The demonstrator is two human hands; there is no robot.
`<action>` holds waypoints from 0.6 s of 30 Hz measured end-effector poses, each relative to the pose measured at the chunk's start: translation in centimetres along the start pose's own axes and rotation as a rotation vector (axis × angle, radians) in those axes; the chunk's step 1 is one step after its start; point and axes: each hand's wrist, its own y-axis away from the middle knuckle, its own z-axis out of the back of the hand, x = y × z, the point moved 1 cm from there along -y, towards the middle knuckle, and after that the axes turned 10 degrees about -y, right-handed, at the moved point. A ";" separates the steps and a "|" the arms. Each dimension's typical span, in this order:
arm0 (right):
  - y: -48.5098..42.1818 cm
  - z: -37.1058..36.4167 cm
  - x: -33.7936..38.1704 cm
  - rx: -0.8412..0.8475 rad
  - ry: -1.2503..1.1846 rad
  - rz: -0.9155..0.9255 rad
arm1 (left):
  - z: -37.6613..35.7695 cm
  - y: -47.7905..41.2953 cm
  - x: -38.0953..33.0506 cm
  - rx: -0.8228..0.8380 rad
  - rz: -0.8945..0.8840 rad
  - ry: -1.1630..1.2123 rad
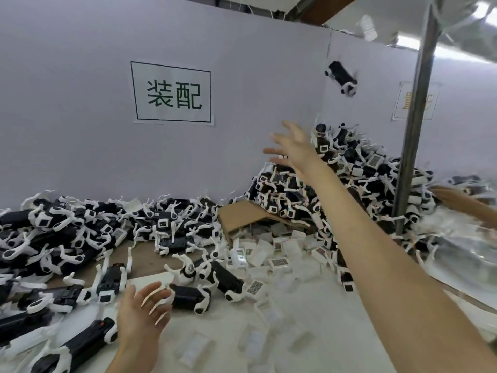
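A toy (342,78) is seen in mid-air above the right pile (363,181), past the raised right hand (293,149). A box (247,214) is set between that pile and the left pile (53,238), packets (269,255) strewn before it. The left hand (142,310) is held low, left of the packets.

Factory assembly station: a white paper sign reading 装配 (172,92) on the grey partition wall (67,103); heaps of identical black-and-white plastic robot dogs (371,170) cover the pale workbench (322,332).

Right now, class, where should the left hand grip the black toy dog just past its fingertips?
Probably grip the toy dog round its black middle, from above: that body lies flat and bare, while thin white legs jut out at its ends.
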 end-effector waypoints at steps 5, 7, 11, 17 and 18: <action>7.2 -1.8 -9.2 0.117 0.347 -0.111 | 0.4 -0.9 0.5 -0.206 -0.214 -0.311; 9.8 -3.0 -13.1 0.270 0.488 -0.226 | 0.5 -1.4 0.9 -0.251 -0.300 -0.457; 14.3 -5.0 -19.5 0.422 0.717 -0.317 | 1.0 -1.8 1.8 -0.254 -0.333 -0.826; 16.9 -5.4 -22.2 0.168 0.502 -0.096 | 0.6 -1.3 2.6 -0.031 -0.400 -1.097; 17.0 -5.3 -22.1 0.167 0.458 -0.100 | 0.5 -1.1 2.6 -0.019 -0.410 -1.112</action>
